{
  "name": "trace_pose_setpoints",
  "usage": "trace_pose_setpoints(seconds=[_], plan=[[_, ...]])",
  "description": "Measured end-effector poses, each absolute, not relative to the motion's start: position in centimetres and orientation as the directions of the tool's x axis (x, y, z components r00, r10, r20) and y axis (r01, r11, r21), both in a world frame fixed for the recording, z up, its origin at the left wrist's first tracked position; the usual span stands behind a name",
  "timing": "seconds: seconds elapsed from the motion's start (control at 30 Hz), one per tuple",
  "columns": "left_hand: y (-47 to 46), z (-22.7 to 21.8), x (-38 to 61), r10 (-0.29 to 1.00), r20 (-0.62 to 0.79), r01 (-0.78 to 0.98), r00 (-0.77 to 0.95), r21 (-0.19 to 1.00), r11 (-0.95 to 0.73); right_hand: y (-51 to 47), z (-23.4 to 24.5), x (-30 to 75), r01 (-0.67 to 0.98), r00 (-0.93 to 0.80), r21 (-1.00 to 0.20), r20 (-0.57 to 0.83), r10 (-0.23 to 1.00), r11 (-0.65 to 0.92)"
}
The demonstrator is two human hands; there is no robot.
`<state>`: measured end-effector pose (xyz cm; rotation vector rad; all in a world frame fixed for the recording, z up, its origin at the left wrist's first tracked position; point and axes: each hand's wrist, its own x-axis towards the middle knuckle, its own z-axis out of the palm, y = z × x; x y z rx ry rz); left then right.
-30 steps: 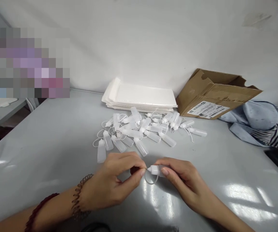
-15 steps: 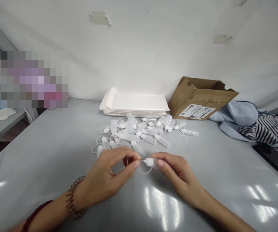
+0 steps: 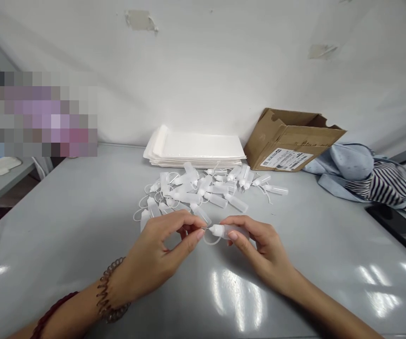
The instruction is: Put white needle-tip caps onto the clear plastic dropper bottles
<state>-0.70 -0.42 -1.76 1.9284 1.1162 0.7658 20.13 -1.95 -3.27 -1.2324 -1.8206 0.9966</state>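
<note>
Between the thumb and fingers of my right hand (image 3: pixel 255 245) lies a small translucent squeeze bottle (image 3: pixel 226 231), held sideways with its white pointed nozzle toward the left. My left hand (image 3: pixel 169 247) is closed in a pinch just off the nozzle's tip. A thin white tether (image 3: pixel 212 243) loops from the bottle's neck to those fingertips; the cap at its end is mostly hidden by them. A fine needle seems to show between nozzle and fingertips. Beyond both hands lies a loose pile of similar bottles (image 3: pixel 185 197), many with looped tethers.
White padded envelopes (image 3: pixel 203 146) are stacked against the wall behind the pile. An open cardboard box (image 3: pixel 291 141) stands to their right. Farther right are folded blue and striped cloth (image 3: pixel 383 179) and a black phone (image 3: pixel 401 235) on the grey table (image 3: pixel 83 212).
My left fingertips and the nozzle are slightly farther apart, with a small gap between them now. The whole view has shifted a little.
</note>
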Motion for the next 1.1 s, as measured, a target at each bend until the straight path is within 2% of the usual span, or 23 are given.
trace_pose_setpoints(seconds=[0.23, 0.53, 0.67, 0.77, 0.83, 0.93, 1.0, 1.1], plan=[[-0.4, -2.1, -0.6, 0.885, 0.163, 0.437, 0.436, 0.822, -0.366, -2.1, -3.7, 20.2, 0.404, -0.315, -0.886, 0.097, 0.944, 0.226], [-0.4, -2.6, -0.4, 0.867, 0.150, 0.443, 0.475, 0.811, -0.383, -2.2, -4.2, 20.3, 0.431, -0.371, -0.863, 0.096, 0.924, 0.263], [-0.4, -2.5, -0.3, 0.863, 0.082, 0.468, 0.499, 0.812, -0.348, -2.3, -4.1, 20.1, 0.426, -0.380, -0.868, 0.085, 0.921, 0.256], [0.1, -2.4, -0.7, 0.859, -0.003, 0.479, 0.513, 0.831, -0.283, -2.0, -4.0, 20.2, 0.455, -0.299, -0.872, 0.042, 0.953, 0.181], [0.8, -2.2, -1.3, 0.888, -0.005, 0.472, 0.460, 0.848, -0.240, -1.6, -3.9, 20.6, 0.481, -0.172, -0.865, 0.064, 0.983, 0.140], [2.0, -1.9, -2.5, 0.970, 0.029, 0.482, 0.242, 0.864, -0.146, -0.7, -3.8, 21.7, 0.575, -0.005, -0.807, 0.164, 0.986, 0.137], [2.7, -1.8, -3.0, 0.996, -0.001, 0.501, 0.086, 0.865, -0.042, 0.0, -4.1, 22.4, 0.663, 0.011, -0.726, 0.255, 0.967, 0.184], [3.2, -1.7, -3.3, 0.997, -0.043, 0.484, -0.056, 0.873, 0.065, 0.8, -4.9, 22.8, 0.731, -0.065, -0.614, 0.371, 0.927, 0.297]])
